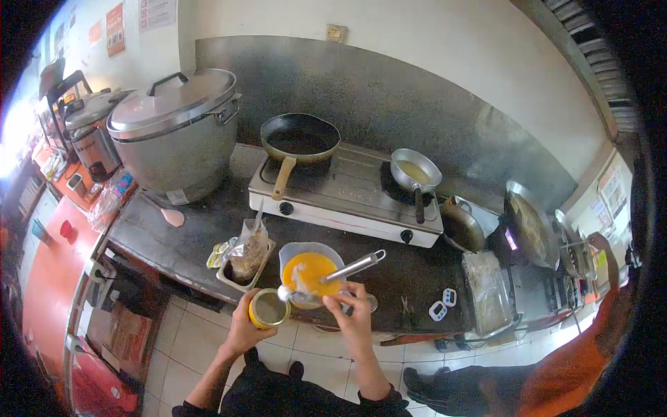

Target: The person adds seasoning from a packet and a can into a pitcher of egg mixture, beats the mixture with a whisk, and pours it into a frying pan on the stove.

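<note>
My left hand [243, 326] is wrapped round an open yellow jar [269, 309], its mouth facing up. The fingers of my right hand [353, 313] are pinched on a small spoon, whose white-looking head [284, 293] is between the jar and a bowl [287, 251]. Inside this bowl is an orange-yellow liquid [313, 264] with white patches on it. A whisk [358, 265] leans in the liquid, its metal handle resting over the right rim. Behind my left hand stands a tray [228, 278] with an opened plastic bag [251, 257] of brownish contents.
Behind the bowl is a two-burner gas stove [333, 208] with a frying pan [299, 139] and a small saucepan [415, 169]. A large lidded pot [174, 146] stands left. Two timers [438, 311] lie right. A person in an orange top [577, 368] stands at right.
</note>
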The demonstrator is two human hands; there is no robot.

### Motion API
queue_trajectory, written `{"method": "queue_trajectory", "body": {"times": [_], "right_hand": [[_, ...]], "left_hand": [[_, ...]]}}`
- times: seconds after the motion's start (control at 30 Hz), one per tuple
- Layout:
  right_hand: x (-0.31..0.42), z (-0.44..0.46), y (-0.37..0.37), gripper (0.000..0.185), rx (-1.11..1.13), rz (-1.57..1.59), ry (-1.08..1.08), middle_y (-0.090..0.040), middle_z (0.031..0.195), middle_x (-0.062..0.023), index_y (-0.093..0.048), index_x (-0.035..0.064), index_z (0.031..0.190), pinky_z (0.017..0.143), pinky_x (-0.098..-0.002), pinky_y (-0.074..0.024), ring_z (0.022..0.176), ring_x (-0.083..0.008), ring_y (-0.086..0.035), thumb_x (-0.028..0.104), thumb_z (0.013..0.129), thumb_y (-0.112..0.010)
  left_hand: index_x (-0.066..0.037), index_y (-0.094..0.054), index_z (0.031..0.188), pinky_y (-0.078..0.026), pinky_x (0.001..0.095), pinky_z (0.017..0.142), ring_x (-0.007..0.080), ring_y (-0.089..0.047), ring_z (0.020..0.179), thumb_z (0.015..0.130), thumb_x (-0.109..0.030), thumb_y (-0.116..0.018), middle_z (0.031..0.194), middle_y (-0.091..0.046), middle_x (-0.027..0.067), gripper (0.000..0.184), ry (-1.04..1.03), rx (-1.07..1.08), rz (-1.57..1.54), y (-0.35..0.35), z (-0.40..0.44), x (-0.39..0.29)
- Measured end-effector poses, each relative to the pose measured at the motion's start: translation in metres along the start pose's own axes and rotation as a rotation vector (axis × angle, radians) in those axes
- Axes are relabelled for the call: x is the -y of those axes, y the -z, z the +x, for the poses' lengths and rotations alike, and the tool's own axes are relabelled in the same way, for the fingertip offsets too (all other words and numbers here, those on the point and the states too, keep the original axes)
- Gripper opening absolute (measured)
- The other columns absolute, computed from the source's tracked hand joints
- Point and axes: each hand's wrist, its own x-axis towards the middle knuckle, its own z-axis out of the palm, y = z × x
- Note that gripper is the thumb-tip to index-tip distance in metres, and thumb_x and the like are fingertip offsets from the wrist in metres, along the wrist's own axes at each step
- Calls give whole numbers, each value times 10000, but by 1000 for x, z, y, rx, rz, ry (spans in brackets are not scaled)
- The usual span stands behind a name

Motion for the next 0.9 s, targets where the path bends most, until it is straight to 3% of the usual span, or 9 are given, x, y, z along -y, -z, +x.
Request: {"method": "queue_trajectory", "body": {"times": [0.1, 0.23, 0.27, 0.37, 0.47, 0.6, 0.7, 0.83, 0.9], "right_hand": [[-7, -4, -4, 186, -275, -241, 196, -481, 928, -66, -701, 36, 848, 802, -341, -360, 911, -221, -457, 165, 719, -737], [-38, -23, -12, 244, -362, -880, 676, -412, 869, -9, -714, 176, 914, 778, -391, -282, 885, -189, -399, 221, 681, -771], [-44, -23, -17, 296, -440, -947, 764, -392, 865, 12, -708, 253, 943, 772, -395, -261, 884, -182, -380, 252, 657, -781], [-44, -28, -15, 303, -405, -1020, 803, -395, 858, 11, -707, 268, 941, 765, -394, -264, 877, -192, -381, 253, 648, -784], [-34, -25, -12, 236, -338, -950, 667, -402, 852, 0, -717, 239, 885, 768, -391, -268, 869, -193, -387, 227, 657, -777], [-16, -18, 0, 122, -410, -494, 239, -412, 851, -28, -696, 94, 755, 780, -360, -311, 833, -198, -416, 158, 675, -762], [-13, -19, 13, 143, -269, -47, 29, -419, 859, -29, -687, 80, 749, 806, -357, -325, 842, -197, -429, 154, 659, -769], [59, -34, 13, 160, -46, -328, 356, -448, 878, -17, -695, 130, 766, 813, -371, -308, 875, -203, -428, 192, 646, -782], [72, -38, 0, 170, -83, -449, 537, -454, 880, 0, -697, 175, 778, 789, -379, -296, 888, -205, -427, 221, 640, -784]], "left_hand": [[-25, -387, 1237, -418, 366, 927, 274, -521, 1085, 524, -101, -821, 1148, -528, 146, 838, 40, -29, -6, -1, -1, 5], [-37, -392, 1237, -407, 380, 933, 301, -502, 1097, 511, -101, -824, 1157, -510, 149, 847, 37, -35, 28, 5, -3, 6], [-40, -392, 1237, -403, 384, 935, 307, -496, 1100, 508, -101, -824, 1159, -505, 149, 850, 19, -31, 47, 8, -4, 8], [-47, -395, 1233, -401, 393, 932, 323, -494, 1091, 494, -100, -826, 1152, -501, 150, 857, 8, -37, 30, 13, -5, 13], [-48, -397, 1228, -393, 400, 937, 326, -481, 1100, 498, -108, -823, 1146, -503, 148, 847, 29, -49, 39, 17, -5, 11], [-59, -410, 1221, -368, 407, 951, 331, -465, 1103, 511, -110, -810, 1148, -502, 139, 817, -21, -21, 122, 23, -2, 7], [-71, -431, 1209, -352, 409, 958, 325, -463, 1099, 523, -121, -806, 1156, -501, 129, 784, -153, 52, 275, 37, 5, -14], [-81, -453, 1192, -355, 414, 950, 313, -472, 1091, 545, -150, -802, 1162, -507, 116, 738, -392, 168, 422, 54, 19, -40], [-80, -452, 1193, -358, 415, 948, 313, -473, 1092, 542, -147, -801, 1164, -510, 112, 742, -428, 185, 429, 59, 23, -54]]}}
